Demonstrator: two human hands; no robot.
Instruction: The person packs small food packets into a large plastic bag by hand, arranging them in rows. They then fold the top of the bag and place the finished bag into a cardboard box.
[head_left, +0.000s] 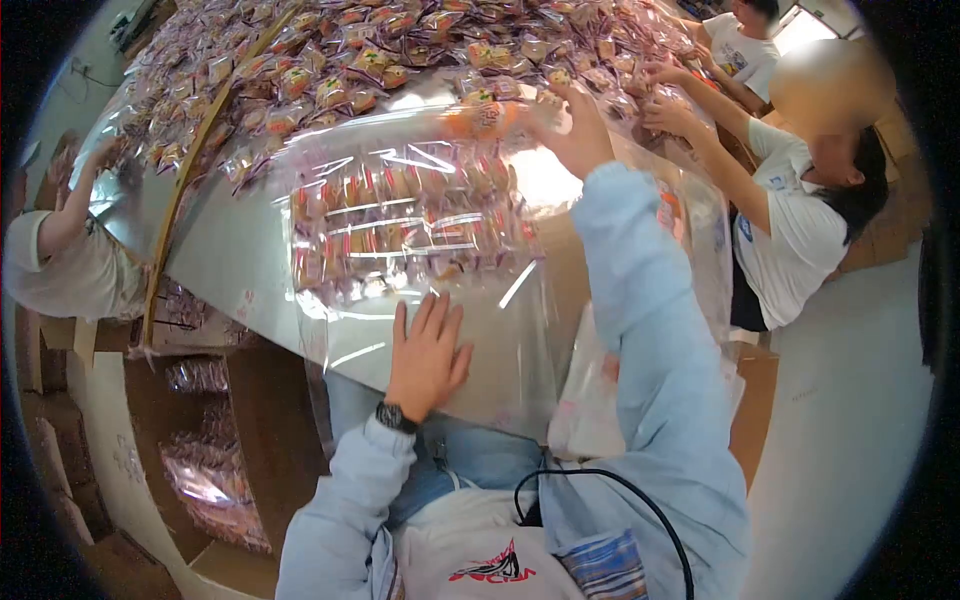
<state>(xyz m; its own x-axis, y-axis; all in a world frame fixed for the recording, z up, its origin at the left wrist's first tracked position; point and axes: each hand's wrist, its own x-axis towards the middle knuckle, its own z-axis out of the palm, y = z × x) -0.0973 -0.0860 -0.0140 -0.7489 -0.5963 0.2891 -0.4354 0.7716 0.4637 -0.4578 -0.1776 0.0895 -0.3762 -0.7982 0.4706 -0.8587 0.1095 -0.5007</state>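
Observation:
A large clear plastic bag (pixel 440 350) lies on the table in front of me, with rows of small wrapped snack packets (pixel 400 225) inside. Its far end carries orange print. My left hand (pixel 428 355) rests flat on the near part of the bag, fingers stretched out, just below the rows. A dark watch is on that wrist. My right hand (pixel 580 135) is at the far right end of the bag, beside the loose snack packets (pixel 490 55). Its thumb and fingers look apart, though the fingertips are partly hard to make out.
A wooden strip (pixel 205 150) runs along the table's left side. Below it stands a cardboard box (pixel 270 430) with filled bags (pixel 210 480). More clear bags (pixel 585 400) hang at the table's near right edge. Co-workers (pixel 790 200) reach toward the pile from the right; another person (pixel 75 250) is at left.

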